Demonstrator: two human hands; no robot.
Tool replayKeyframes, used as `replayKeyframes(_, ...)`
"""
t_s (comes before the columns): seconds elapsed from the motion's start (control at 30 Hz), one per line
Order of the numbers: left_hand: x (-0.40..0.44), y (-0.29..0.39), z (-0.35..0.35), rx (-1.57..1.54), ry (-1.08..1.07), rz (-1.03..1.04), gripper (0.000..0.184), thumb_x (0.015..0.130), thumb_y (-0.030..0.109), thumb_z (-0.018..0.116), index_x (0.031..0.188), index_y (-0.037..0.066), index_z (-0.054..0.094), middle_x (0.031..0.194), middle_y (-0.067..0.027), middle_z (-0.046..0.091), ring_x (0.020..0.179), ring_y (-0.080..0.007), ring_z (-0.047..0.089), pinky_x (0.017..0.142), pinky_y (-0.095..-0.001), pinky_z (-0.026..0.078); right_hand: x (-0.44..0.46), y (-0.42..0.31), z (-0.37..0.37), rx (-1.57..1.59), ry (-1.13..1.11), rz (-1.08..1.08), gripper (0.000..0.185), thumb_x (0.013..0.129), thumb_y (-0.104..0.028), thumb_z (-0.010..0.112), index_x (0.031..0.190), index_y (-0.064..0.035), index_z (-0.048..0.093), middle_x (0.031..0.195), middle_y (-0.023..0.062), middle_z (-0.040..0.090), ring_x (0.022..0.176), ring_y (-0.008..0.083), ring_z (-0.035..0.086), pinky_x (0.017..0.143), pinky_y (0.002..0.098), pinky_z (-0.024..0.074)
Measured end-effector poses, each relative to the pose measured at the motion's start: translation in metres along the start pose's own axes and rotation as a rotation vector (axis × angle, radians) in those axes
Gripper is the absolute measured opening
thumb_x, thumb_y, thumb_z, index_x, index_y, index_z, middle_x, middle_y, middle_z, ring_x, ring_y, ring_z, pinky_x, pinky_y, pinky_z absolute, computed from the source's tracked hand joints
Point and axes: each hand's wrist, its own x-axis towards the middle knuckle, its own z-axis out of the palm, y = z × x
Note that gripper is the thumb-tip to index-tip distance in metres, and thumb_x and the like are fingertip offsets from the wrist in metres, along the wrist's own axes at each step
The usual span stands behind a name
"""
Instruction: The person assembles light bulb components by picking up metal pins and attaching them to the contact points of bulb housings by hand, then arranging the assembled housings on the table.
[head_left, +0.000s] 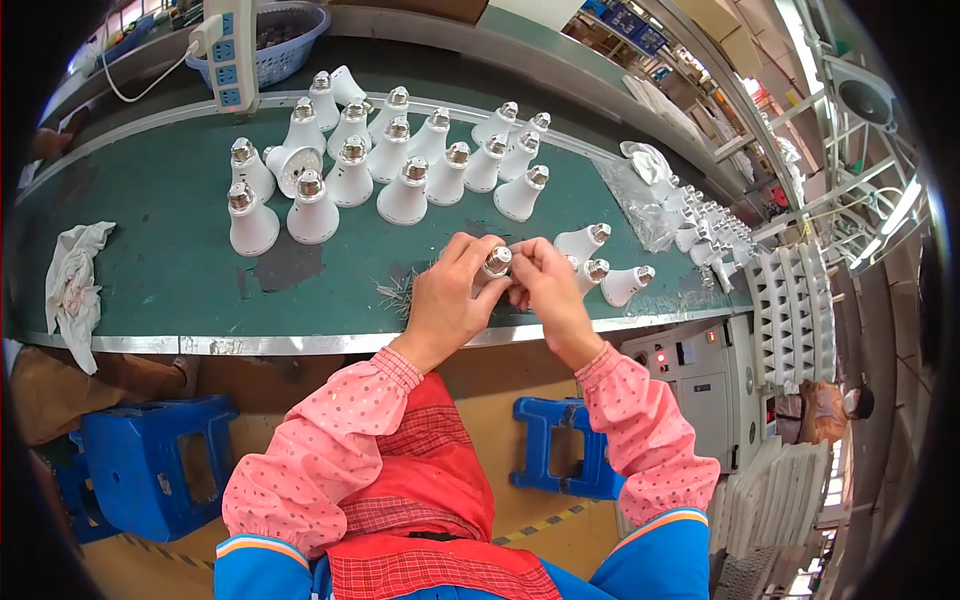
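Near the front edge of the green table, my left hand is wrapped round a white LED light bulb. The bulb's silver screw cap points up, and most of its body is hidden by my fingers. My right hand has its fingers pinched together at the right side of the cap; whatever lies between them is too small to see. Just left of my left hand is a small heap of thin wire pieces. A few bulbs stand or lean close beside my right hand.
Several white bulbs stand across the far part of the table. Plastic sheeting and more bulbs are at the right. A cloth lies at the left, a power strip and blue basket behind. Blue stools stand below.
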Motion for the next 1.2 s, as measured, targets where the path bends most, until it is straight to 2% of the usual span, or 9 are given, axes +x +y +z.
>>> replayKeyframes(0.07,0.001,0.001,0.001,-0.019,0.017,-0.001,0.043,0.083,0.009,0.083,0.123,0.008,0.068,0.106,-0.0099,0.065,0.090,-0.0318,0.068,0.075,-0.0401,0.055,0.003,0.020,0.003,-0.211,0.029,-0.108,0.015,0.105,-0.013,0.059,0.113,-0.0012,0.062,0.086,0.0091,0.065,0.076,0.0166,0.064,0.066,0.0322,0.0495)
replayKeyframes(0.1,0.001,0.002,0.001,-0.025,0.027,-0.002,0.042,0.082,0.008,0.083,0.122,0.008,0.068,0.105,-0.0097,0.065,0.089,-0.0309,0.068,0.075,-0.0395,0.055,0.007,0.037,0.003,-0.383,0.075,-0.265,0.014,0.102,-0.010,0.059,0.113,-0.0013,0.061,0.094,0.0184,0.068,0.082,0.0341,0.069,0.073,0.0443,0.0530)
replayKeyframes(0.2,-0.001,0.008,-0.003,-0.085,0.031,-0.004,0.041,0.081,0.007,0.084,0.120,0.008,0.069,0.104,-0.0096,0.065,0.087,-0.0294,0.067,0.074,-0.0386,0.054,0.002,0.054,0.003,-0.709,0.178,-0.547,0.013,0.100,-0.008,0.060,0.111,-0.0021,0.061,0.103,0.0220,0.068,0.091,0.0464,0.066,0.079,0.0527,0.0522)
replayKeyframes(0.33,0.002,0.016,0.003,-0.066,0.024,-0.020,0.041,0.081,0.007,0.085,0.119,0.007,0.069,0.102,-0.0099,0.065,0.086,-0.0291,0.067,0.073,-0.0384,0.054,0.013,0.064,-0.018,-0.762,0.269,-0.524,0.013,0.098,-0.007,0.060,0.111,-0.0032,0.063,0.109,0.0213,0.068,0.096,0.0484,0.065,0.081,0.0555,0.0515)
replayKeyframes(0.37,0.006,0.015,0.010,-0.053,0.040,0.003,0.041,0.080,0.008,0.086,0.118,0.007,0.069,0.102,-0.0099,0.065,0.085,-0.0292,0.067,0.073,-0.0384,0.054,0.024,0.076,-0.029,-0.750,0.291,-0.601,0.013,0.099,-0.009,0.064,0.110,-0.0020,0.065,0.104,0.0159,0.070,0.087,0.0365,0.069,0.075,0.0479,0.0540)
replayKeyframes(0.5,0.019,0.020,0.041,-0.017,0.063,-0.014,0.038,0.080,0.012,0.087,0.113,0.007,0.069,0.101,-0.0100,0.063,0.087,-0.0311,0.068,0.072,-0.0403,0.055,0.007,0.029,-0.046,0.133,0.095,-0.080,0.018,0.102,-0.017,0.070,0.112,-0.0023,0.069,0.097,0.0000,0.066,0.084,0.0045,0.058,0.068,0.0230,0.0454)
replayKeyframes(0.67,0.013,0.017,0.063,0.058,-0.024,-0.046,0.039,0.081,0.015,0.087,0.114,0.006,0.068,0.106,-0.0118,0.062,0.087,-0.0331,0.068,0.071,-0.0420,0.056,-0.005,0.019,-0.053,0.310,0.061,-0.149,0.019,0.104,-0.017,0.066,0.115,-0.0019,0.070,0.101,-0.0008,0.068,0.088,0.0056,0.056,0.075,0.0240,0.0441)
replayKeyframes(0.9,0.025,0.032,0.022,-0.027,-0.163,0.018,0.047,0.084,0.002,0.081,0.129,0.007,0.070,0.115,-0.0073,0.064,0.067,-0.0076,0.056,0.056,-0.0262,0.045,-0.007,0.060,-0.039,0.395,0.107,-0.220,0.021,0.105,-0.014,0.065,0.121,-0.0008,0.069,0.104,0.0000,0.069,0.090,0.0061,0.057,0.078,0.0244,0.0445)
replayKeyframes(1.2,0.028,0.030,0.025,0.078,-0.165,0.251,0.037,0.087,-0.004,0.077,0.123,0.007,0.075,0.118,-0.0094,0.073,0.090,-0.0173,0.073,0.071,-0.0273,0.059,-0.012,0.080,-0.024,0.319,0.215,-0.349,0.020,0.101,-0.004,0.065,0.120,0.0025,0.066,0.100,0.0008,0.067,0.085,0.0061,0.057,0.075,0.0240,0.0491)
